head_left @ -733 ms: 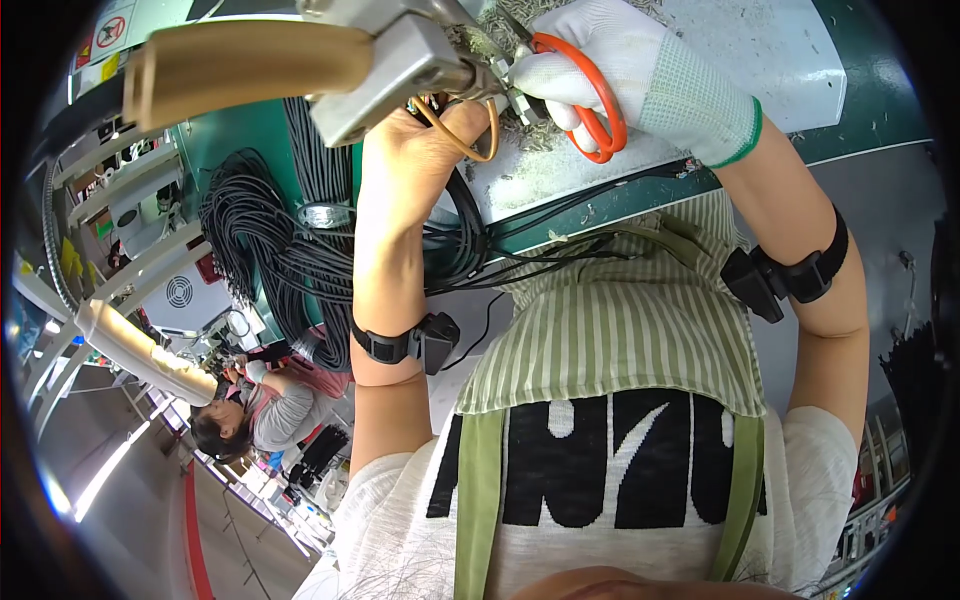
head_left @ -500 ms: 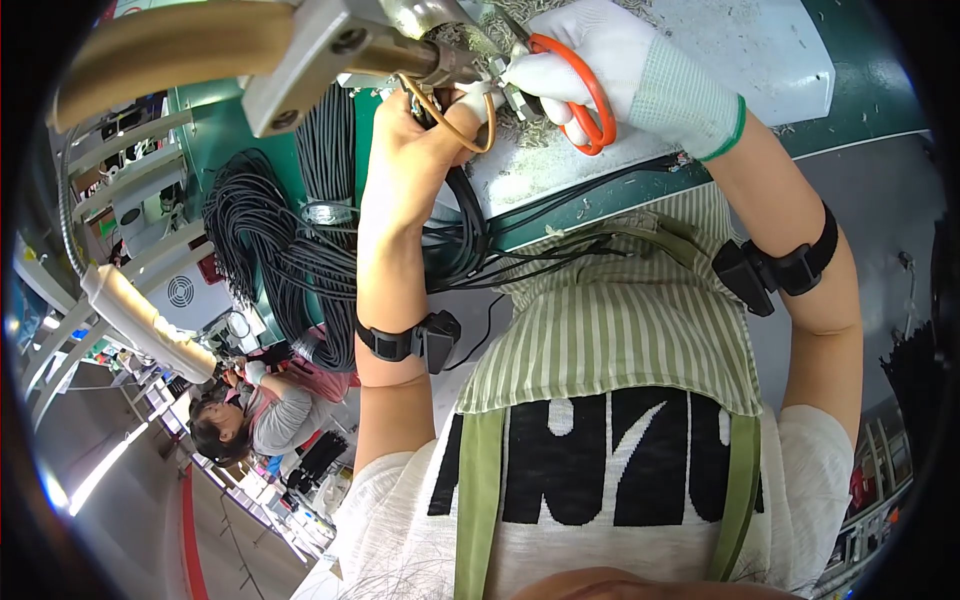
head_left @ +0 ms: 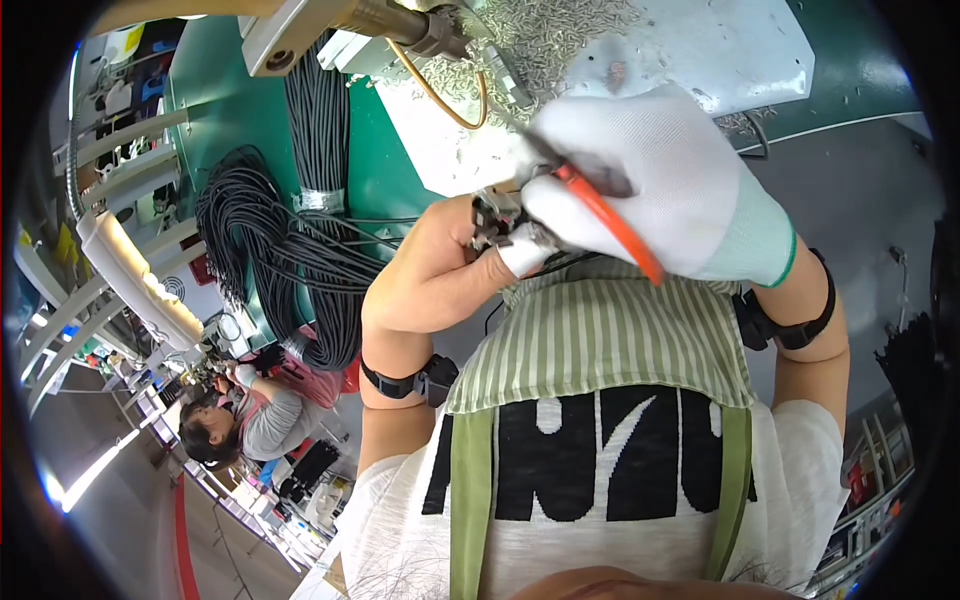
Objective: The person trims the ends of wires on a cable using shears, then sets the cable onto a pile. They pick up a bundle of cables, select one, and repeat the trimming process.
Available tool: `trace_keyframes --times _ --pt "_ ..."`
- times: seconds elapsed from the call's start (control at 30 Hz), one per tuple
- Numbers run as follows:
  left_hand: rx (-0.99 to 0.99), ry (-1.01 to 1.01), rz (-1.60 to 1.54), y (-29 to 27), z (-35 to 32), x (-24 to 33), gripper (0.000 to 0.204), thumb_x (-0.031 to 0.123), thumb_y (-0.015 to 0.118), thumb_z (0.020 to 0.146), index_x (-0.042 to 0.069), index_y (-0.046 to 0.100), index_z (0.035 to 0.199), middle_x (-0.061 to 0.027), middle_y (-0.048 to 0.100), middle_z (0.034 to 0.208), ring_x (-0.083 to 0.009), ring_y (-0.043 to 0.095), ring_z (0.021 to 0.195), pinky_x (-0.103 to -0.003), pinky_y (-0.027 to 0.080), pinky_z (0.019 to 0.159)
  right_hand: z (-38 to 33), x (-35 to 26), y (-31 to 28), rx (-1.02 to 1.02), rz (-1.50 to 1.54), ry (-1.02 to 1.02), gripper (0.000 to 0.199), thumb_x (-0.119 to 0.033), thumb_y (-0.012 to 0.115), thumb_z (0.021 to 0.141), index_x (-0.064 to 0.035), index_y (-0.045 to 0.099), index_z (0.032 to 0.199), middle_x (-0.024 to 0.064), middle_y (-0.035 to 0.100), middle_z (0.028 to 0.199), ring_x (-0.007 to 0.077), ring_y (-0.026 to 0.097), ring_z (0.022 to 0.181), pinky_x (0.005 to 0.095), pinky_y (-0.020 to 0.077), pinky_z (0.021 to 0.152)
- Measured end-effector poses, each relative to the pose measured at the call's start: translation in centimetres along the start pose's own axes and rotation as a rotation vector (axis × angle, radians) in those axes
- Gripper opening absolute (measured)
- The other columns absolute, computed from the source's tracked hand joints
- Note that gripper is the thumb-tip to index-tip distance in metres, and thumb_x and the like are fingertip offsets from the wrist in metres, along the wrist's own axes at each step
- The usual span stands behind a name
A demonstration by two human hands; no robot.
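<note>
My left hand (head_left: 425, 265), bare with a white cover on the thumb tip, is closed in front of the apron. It grips a bunch of black cables whose small metallic ends (head_left: 492, 218) show between the fingers; the exact ends are partly hidden. Against it works my right hand (head_left: 650, 180) in a white knitted glove, wrapped round red-handled scissors (head_left: 612, 225). The scissors' dark blades point up and left, blurred by motion. Both hands meet just off the near edge of the white board (head_left: 700, 60).
Small metal pieces (head_left: 575, 40) litter the board below a machine head (head_left: 400, 25) with a looped tan wire (head_left: 440, 100). Thick bundles of black cable (head_left: 250, 210) lie on the green table (head_left: 215, 110) at left. A lamp (head_left: 140, 275) and a seated co-worker (head_left: 270, 420) are farther left.
Both hands have drawn back from the machine toward my body, the left one bringing the cables. The scissors have swung over beside the left thumb.
</note>
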State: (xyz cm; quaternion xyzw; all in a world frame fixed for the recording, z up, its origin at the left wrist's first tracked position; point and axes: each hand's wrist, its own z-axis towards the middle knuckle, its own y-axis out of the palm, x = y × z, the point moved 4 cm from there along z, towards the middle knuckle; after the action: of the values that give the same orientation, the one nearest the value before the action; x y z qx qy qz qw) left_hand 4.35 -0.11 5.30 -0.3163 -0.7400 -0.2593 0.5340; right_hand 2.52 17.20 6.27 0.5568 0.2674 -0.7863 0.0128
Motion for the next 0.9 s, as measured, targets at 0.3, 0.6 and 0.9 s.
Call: trace_keyframes --times 0.3,0.6,0.9 --pt "0.703 0.23 0.462 0.7 0.8 2.6 0.017 -0.001 0.062 0.08 -0.002 0.054 0.096 0.0038 0.054 0.074 -0.0012 0.041 0.061 -0.018 0.036 0.054 -1.8 1.1 1.3 -0.026 0.821 0.582 0.013 -0.016 0.062 0.083 -0.0031 0.06 0.081 0.0062 0.059 0.06 0.0099 0.059 0.053 0.024 0.0432 0.047" --pt "0.67 0.239 0.339 0.1 0.7 1.3 0.014 -0.004 0.062 0.078 0.0 0.053 0.088 0.0064 0.05 0.068 -0.0011 0.037 0.059 -0.016 0.033 0.053 -3.5 -0.3 2.1 0.292 -0.494 -0.005 0.012 -0.01 0.068 0.078 -0.0059 0.062 0.086 0.0092 0.059 0.063 0.0258 0.057 0.051 0.0302 0.0439 0.048" --pt "0.642 0.357 0.723 0.8 0.2 2.3 0.024 -0.006 0.059 0.074 0.003 0.054 0.096 0.0014 0.053 0.076 -0.0037 0.043 0.064 -0.017 0.038 0.059 -3.3 -0.2 2.2 0.174 -0.05 0.054 0.011 -0.01 0.068 0.077 -0.0033 0.061 0.083 0.0108 0.055 0.06 0.028 0.055 0.05 0.033 0.0415 0.047"
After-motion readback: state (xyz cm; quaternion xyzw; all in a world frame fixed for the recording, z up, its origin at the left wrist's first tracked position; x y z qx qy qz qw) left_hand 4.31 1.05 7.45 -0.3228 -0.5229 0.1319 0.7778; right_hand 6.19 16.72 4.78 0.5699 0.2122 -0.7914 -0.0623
